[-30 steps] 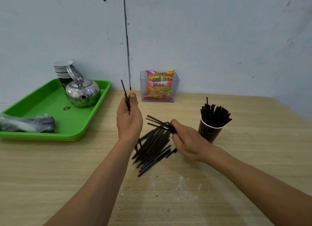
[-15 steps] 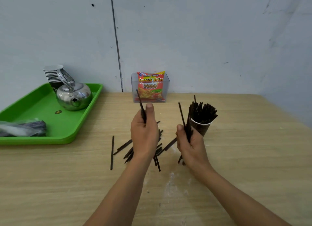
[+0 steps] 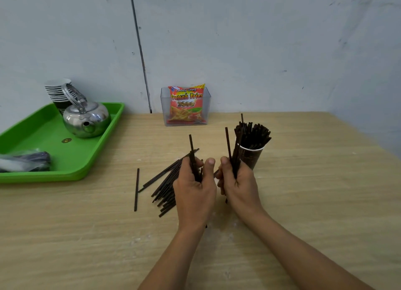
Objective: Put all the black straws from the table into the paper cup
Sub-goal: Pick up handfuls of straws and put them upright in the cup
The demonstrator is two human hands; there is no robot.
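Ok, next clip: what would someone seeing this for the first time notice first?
The two hands at table centre: the left hand grips a black straw upright, the right hand grips a small bunch beside the paper cup, which bristles with straws. A loose pile of straws lies on the wood left of the hands, with one stray straw apart from it. At far left, a bright green tray carries a shiny kettle.

A green tray (image 3: pixel 32 142) on the worktop (image 3: pixel 303 203) carries a steel kettle (image 3: pixel 86 120), stacked cups (image 3: pixel 56 92) and a plastic bag (image 3: pixel 23 161). By the wall — a clear box (image 3: pixel 207 107) holding a snack packet (image 3: pixel 186 105).
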